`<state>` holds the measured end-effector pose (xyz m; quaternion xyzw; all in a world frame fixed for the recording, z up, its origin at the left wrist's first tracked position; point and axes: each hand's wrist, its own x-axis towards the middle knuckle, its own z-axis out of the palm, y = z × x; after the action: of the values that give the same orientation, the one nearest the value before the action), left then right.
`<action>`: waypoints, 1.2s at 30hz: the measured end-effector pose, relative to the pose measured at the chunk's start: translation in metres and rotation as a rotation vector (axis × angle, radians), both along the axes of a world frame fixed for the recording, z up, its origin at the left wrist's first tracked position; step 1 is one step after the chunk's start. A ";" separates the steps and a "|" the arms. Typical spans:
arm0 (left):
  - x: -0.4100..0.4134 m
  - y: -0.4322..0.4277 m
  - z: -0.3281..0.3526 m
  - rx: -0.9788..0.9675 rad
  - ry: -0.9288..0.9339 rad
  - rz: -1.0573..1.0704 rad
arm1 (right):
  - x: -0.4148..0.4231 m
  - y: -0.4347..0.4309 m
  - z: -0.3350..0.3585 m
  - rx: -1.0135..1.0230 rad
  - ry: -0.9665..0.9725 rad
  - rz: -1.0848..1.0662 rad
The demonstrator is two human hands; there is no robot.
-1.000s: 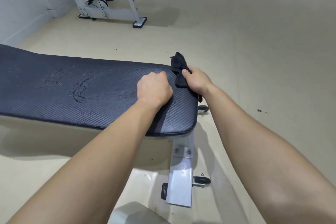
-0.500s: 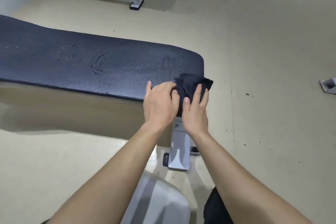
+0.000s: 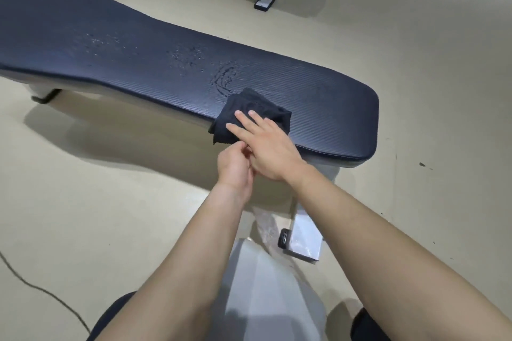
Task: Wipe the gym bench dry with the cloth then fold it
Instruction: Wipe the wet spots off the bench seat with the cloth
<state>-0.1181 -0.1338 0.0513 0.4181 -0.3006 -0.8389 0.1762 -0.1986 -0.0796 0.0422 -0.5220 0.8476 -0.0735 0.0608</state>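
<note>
At the near edge of the bench point(image 3: 318, 97), your right hand point(image 3: 273, 152) lies flat on the black cloth point(image 3: 246, 101). Its fingers are straight and slightly spread, pressing the bunched fabric to the pad, and one corner hangs over the near side. Your left hand point(image 3: 234, 167) sits just below, fingers curled at that hanging corner. Whether it pinches the fabric cannot be told, since the right hand covers part of it.

The bench's long axis runs from far left to right. The cloth lies toward the right end, crumpled, with no clear long axis of its own. Water point(image 3: 225, 79) beads just beyond the cloth's far edge, with two more patches farther left along the pad.

The right hand, on top of the cloth, is the one placed for the stroke — by this view, a push away and leftward along the bench's length. Most of the wiping looks undone, and the folding is not yet started.
</note>
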 end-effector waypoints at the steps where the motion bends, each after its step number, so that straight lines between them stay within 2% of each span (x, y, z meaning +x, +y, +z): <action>1: -0.004 -0.001 0.006 0.015 0.012 0.007 | -0.005 0.001 0.004 -0.032 -0.080 -0.018; 3: -0.011 0.003 0.017 0.046 -0.009 0.008 | -0.012 0.012 0.003 -0.066 -0.123 -0.027; 6: -0.022 0.018 0.015 -0.006 -0.060 -0.041 | -0.017 0.036 -0.010 -0.064 0.044 0.008; 9: -0.031 0.044 0.009 -0.088 -0.146 -0.091 | -0.022 0.058 -0.020 -0.093 0.096 -0.012; 16: -0.052 0.108 0.008 0.000 -0.099 -0.172 | -0.047 0.125 -0.024 -0.257 0.199 0.081; 20: -0.065 0.150 0.007 -0.086 -0.183 -0.298 | -0.070 0.175 -0.024 -0.287 0.238 0.119; 24: -0.080 0.191 0.008 -0.056 -0.166 -0.416 | -0.093 0.220 -0.025 -0.288 0.255 0.115; 26: -0.089 0.209 0.009 -0.067 -0.094 -0.460 | -0.105 0.239 -0.022 -0.250 0.250 0.033; 29: -0.105 0.224 0.021 -0.048 -0.032 -0.530 | -0.123 0.261 -0.015 -0.219 0.201 -0.202; 31: -0.109 0.222 0.023 -0.018 -0.045 -0.497 | -0.127 0.261 -0.014 -0.218 0.200 -0.222; 36: -0.087 0.187 0.011 0.192 -0.122 -0.324 | -0.106 0.238 -0.022 -0.297 0.258 -0.091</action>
<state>-0.2047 0.0532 0.0625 0.4291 -0.2926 -0.8543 -0.0202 -0.3048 0.1587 0.0202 -0.4916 0.8509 -0.1327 -0.1291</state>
